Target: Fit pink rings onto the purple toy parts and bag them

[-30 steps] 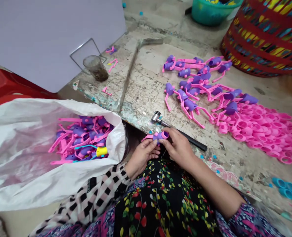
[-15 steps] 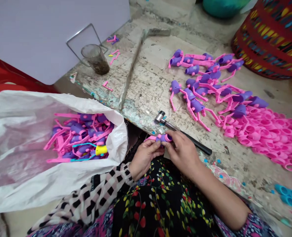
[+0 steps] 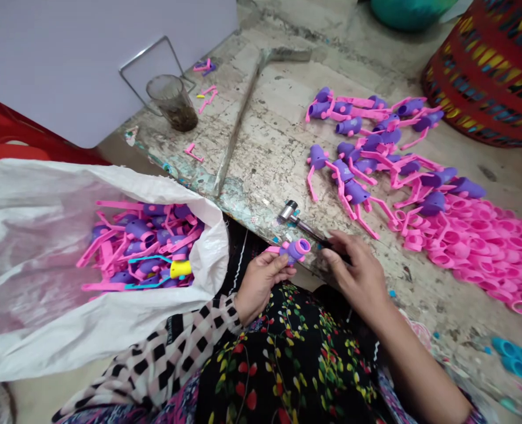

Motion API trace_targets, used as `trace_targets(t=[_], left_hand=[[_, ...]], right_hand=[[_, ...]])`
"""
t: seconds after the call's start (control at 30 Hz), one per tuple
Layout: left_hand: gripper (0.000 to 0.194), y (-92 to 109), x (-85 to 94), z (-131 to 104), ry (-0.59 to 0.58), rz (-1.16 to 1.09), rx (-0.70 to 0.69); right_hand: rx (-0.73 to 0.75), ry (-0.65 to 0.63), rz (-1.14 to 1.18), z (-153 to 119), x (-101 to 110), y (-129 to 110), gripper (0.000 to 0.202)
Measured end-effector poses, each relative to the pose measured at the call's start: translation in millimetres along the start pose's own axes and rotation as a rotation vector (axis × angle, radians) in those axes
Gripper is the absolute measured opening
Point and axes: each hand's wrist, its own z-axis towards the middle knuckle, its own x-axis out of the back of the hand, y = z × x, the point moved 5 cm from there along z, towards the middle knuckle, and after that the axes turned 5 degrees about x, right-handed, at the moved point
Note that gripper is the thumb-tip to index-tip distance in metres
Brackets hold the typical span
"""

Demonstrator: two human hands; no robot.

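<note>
1. A small hammer is set on the worn tabletop, just right of the frame's centre; its long axis is slanted from the head at upper left to the handle at lower right.
2. The handle is reached by the right hand, the nearer one, from the lower right; its fingers are bent over it, but whether a grip is closed cannot be told.
3. A purple-and-pink plastic joint is pinched in the left hand, just below the hammer's shaft, its ringed end pointed to the upper right.
4. Part of the handle is hidden by the right hand; nothing is seen wedged between joint and shaft.
5. Similar jointed pieces and heaped pink rings are spread at right; a white sack of pieces is placed at left.
</note>
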Motion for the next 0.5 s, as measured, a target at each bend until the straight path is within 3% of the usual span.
trace_targets(t=[0.1, 0.27, 0.37, 0.5], left_hand=[[0.034, -1.7, 1.1, 0.9, 0.011, 0.002, -0.014], [0.037, -2.3, -0.4, 0.6, 0.025, 0.006, -0.034], [0.039, -1.3, -1.8, 0.2, 0.028, 0.008, -0.035], [0.038, -0.7, -2.1, 0.5, 0.028, 0.001, -0.039]], right_hand=[[0.017, -0.007, -0.316, -5.6, 0.7, 21.8, 0.036], [0.080, -0.046, -0.440, -6.3, -7.1, 25.0, 0.026], [-0.047, -0.088, -0.379, -13.2, 8.6, 24.3, 0.029], [-0.304, -0.177, -0.032, -42.2, 38.7, 29.3, 0.035]])
